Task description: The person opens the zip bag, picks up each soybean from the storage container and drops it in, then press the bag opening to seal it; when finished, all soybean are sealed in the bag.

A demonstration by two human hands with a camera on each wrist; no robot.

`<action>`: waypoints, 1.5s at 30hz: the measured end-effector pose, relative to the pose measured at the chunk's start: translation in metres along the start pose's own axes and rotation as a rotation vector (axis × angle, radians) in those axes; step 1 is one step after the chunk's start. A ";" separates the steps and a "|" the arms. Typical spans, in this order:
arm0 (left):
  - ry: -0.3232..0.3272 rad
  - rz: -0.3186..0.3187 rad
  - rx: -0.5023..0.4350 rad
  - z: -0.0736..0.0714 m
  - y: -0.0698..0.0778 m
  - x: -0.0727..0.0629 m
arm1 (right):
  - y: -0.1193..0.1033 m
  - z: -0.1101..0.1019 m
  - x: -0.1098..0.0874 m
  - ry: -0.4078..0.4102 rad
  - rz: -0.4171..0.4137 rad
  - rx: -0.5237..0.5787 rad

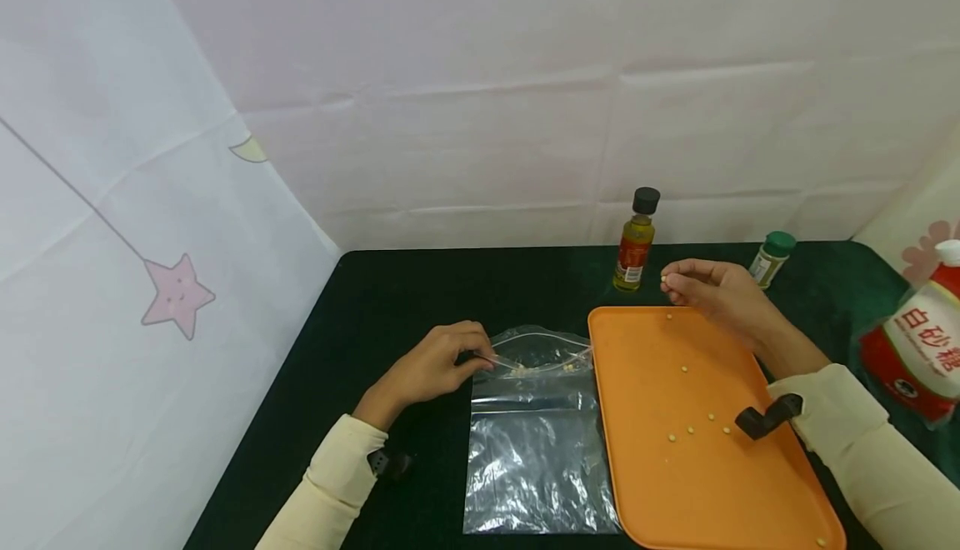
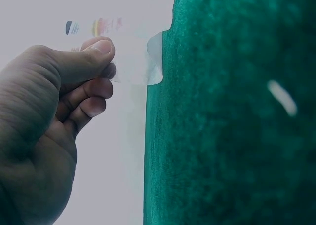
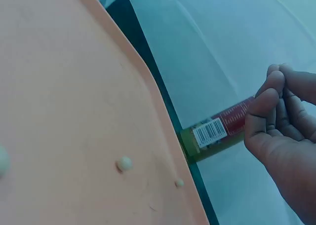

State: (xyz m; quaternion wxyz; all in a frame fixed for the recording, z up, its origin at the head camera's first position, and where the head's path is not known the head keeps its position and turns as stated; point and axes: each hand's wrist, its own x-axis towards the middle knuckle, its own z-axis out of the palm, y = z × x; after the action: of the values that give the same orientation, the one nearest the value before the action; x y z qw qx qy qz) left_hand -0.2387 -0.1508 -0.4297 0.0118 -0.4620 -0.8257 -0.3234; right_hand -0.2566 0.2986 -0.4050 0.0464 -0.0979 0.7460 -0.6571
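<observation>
The clear zip bag point(image 1: 536, 458) lies flat at the lower centre of the frame, its mouth parted along the upper end. Pale pieces point(image 1: 570, 367) show inside, near the mouth. The left hand point(image 1: 442, 358), left of the mouth, has its grip closed to a pinch: thumb and finger clamp the edge of the bag's film.

The orange tray point(image 1: 712, 492) occupies the lower right of the frame, directly beside the bag; whether the two edges touch cannot be told. Small round pellets point(image 1: 672, 438) lie scattered on the tray, mostly across its middle, with one at its lower right corner. The right hand point(image 1: 723, 300) is at the tray's upper edge. Its grip is closed at the tips of thumb and forefinger, with a single pale pellet between them.

The oil bottle point(image 1: 636, 250), with black cap and red label, stands above the tray, left of the right hand. The green-capped jar point(image 1: 771, 260) is behind that hand, to its right. A red-and-white sugar packet point(image 1: 926, 346) is at the right edge of the frame. All items are on the dark green bench point(image 1: 435, 283). A pale backdrop point(image 1: 480, 117) fills the upper frame; a pink star point(image 1: 178, 293) is printed on the left portion.
</observation>
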 end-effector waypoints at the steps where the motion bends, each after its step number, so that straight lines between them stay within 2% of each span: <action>1: 0.000 0.000 0.000 0.000 0.000 0.000 | 0.000 0.001 0.000 -0.020 -0.018 0.046; 3: 0.000 -0.004 0.003 0.000 -0.001 0.000 | 0.000 0.002 -0.002 -0.053 -0.045 0.098; 6: 0.001 -0.003 0.008 0.000 -0.002 0.001 | -0.003 0.005 -0.003 -0.079 -0.068 0.086; 13: 0.006 0.010 0.008 0.000 -0.002 0.001 | -0.012 0.028 -0.004 -0.107 -0.077 -0.190; 16: 0.003 0.006 0.004 0.000 -0.002 0.001 | -0.013 0.042 -0.002 -0.159 -0.087 -0.232; 26: -0.001 0.018 0.002 0.002 -0.003 0.002 | -0.023 0.089 -0.001 -0.305 -0.110 -0.235; 30: -0.003 0.018 -0.007 0.002 -0.003 0.003 | -0.026 0.097 -0.003 -0.330 -0.117 -0.225; 33: -0.003 0.018 -0.008 0.002 -0.002 0.003 | -0.027 0.093 -0.004 -0.314 -0.141 -0.261; 36: -0.006 0.013 -0.013 0.002 -0.002 0.002 | -0.031 0.082 -0.006 -0.289 -0.170 -0.411; 39: -0.009 0.007 -0.019 0.002 -0.002 0.002 | -0.036 0.067 -0.008 -0.289 -0.189 -0.674; 42: -0.009 0.006 -0.015 0.002 -0.001 0.002 | -0.040 0.051 -0.011 -0.351 -0.159 -0.895; 45: -0.009 0.007 -0.011 0.002 -0.001 0.002 | -0.040 0.039 -0.014 -0.444 -0.079 -1.005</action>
State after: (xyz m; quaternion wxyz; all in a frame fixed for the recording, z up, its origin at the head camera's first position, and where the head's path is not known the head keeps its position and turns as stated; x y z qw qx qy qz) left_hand -0.2401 -0.1489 -0.4310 0.0065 -0.4666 -0.8222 -0.3259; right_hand -0.2316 0.2588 -0.3715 0.1255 -0.2720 0.9360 -0.1850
